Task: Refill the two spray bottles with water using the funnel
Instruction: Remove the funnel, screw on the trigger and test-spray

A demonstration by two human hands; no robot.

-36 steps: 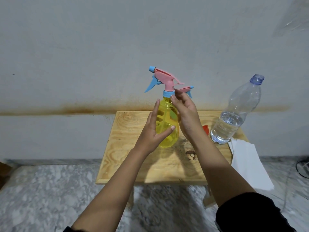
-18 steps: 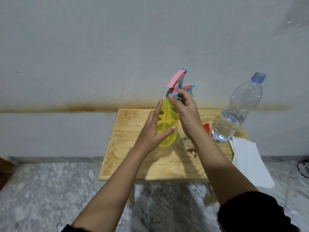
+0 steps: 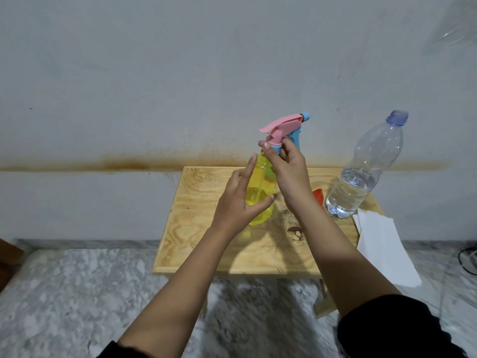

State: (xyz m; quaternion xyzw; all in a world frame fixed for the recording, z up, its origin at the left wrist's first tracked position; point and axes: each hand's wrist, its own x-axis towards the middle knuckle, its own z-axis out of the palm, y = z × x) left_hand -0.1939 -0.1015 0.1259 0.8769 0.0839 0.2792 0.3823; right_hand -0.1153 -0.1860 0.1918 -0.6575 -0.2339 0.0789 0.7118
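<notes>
A yellow spray bottle [image 3: 259,202] stands upright on the small wooden table [image 3: 201,228]. My left hand [image 3: 236,206] holds its body, thumb across the front and fingers up its left side. My right hand [image 3: 290,171] pinches the blue collar under the pink and blue spray head [image 3: 282,125], whose nozzle points right. A red funnel [image 3: 318,197] shows partly behind my right wrist. To the right stands a clear water bottle [image 3: 361,182] with a blue cap, about a third full. The second spray bottle is hidden behind the yellow one and my right hand.
White paper sheets [image 3: 384,251] hang over the table's right edge. The table stands against a grey wall [image 3: 180,73] on a marble floor [image 3: 77,293]. A dark knot [image 3: 295,232] marks the tabletop. A cable [image 3: 467,259] lies at the far right.
The spray head has turned on the yellow bottle: its nozzle pointed left a second ago and now points right. My right hand kept its pinch on the collar; my left hand stayed on the body.
</notes>
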